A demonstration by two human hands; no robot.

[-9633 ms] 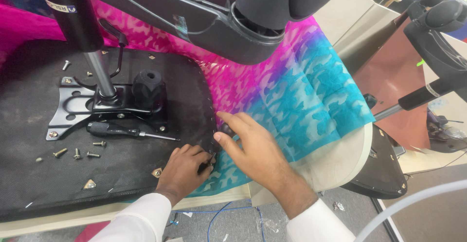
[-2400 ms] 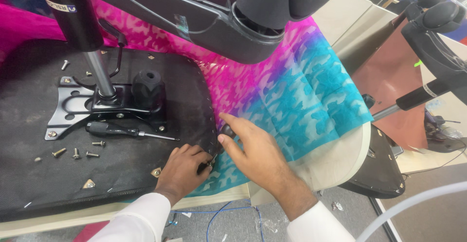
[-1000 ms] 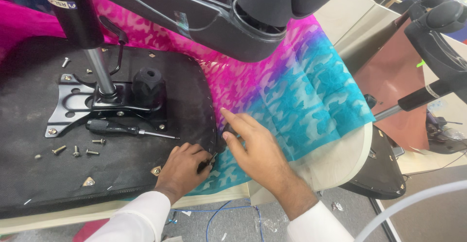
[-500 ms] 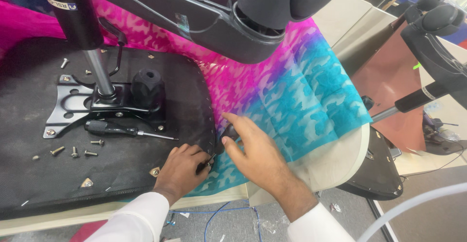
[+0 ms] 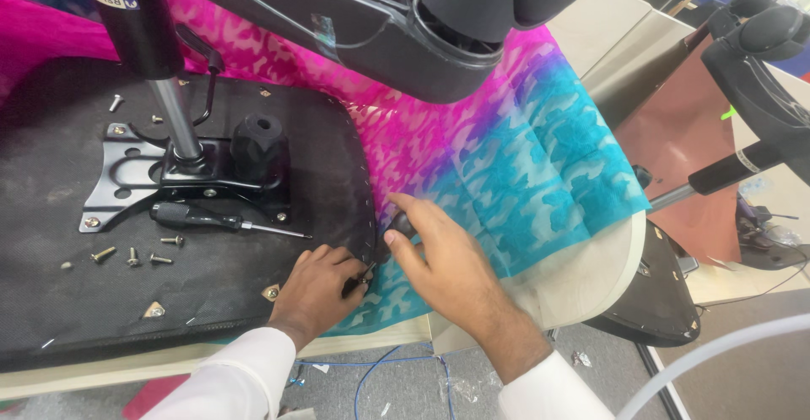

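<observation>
An upturned black chair seat (image 5: 76,302) lies on a table under a pink and teal cloth (image 5: 523,158). My left hand (image 5: 316,285) curls over the seat's right edge, its fingertips pinching the rim beside a small metal part. My right hand (image 5: 443,255) is just right of it, fingers closed round a black tool handle (image 5: 403,222) that points at the seat edge near the left fingertips. The tool's tip is hidden between the two hands.
A black metal mounting plate (image 5: 126,188) with the gas column (image 5: 173,116) and a knob stands on the seat. A black-handled screwdriver (image 5: 194,216) and several loose screws (image 5: 131,256) lie beside it. The chair base (image 5: 363,23) hangs overhead. Another chair (image 5: 759,57) stands to the right.
My right hand went from lying with spread fingers on the cloth to curling round the black handle at the seat edge. My left hand has stayed on the rim.
</observation>
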